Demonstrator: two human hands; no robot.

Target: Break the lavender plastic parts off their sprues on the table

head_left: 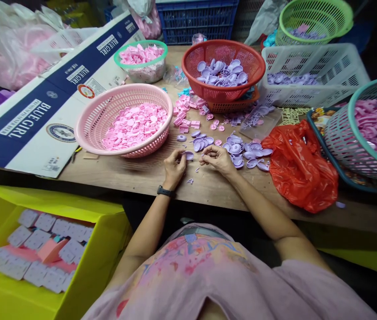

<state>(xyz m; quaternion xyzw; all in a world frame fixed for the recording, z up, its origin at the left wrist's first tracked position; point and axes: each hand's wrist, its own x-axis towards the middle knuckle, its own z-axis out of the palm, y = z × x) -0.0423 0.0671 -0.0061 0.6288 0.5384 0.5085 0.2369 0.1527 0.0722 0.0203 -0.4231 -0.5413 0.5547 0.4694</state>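
My left hand (175, 168), with a dark watch on its wrist, pinches a small purple oval plastic piece (188, 155) just above the wooden table. Close by on the right, my right hand (217, 160) has thumb and fingertips pressed together; whatever is between them is too small to make out. Tiny purple bits (190, 181) lie on the wood between and below the hands. A loose group of purple oval pieces (203, 141) sits just beyond the fingers. More purple pieces (236, 149) are heaped beside my right hand.
A pink basket (85, 118) of pink parts stands left, a red basket (188, 66) of purple parts behind. A crumpled red plastic bag (303, 169) and a teal-rimmed basket (351, 111) are at right. A printed cardboard sheet (35, 120) leans left, above a yellow box (108, 231).
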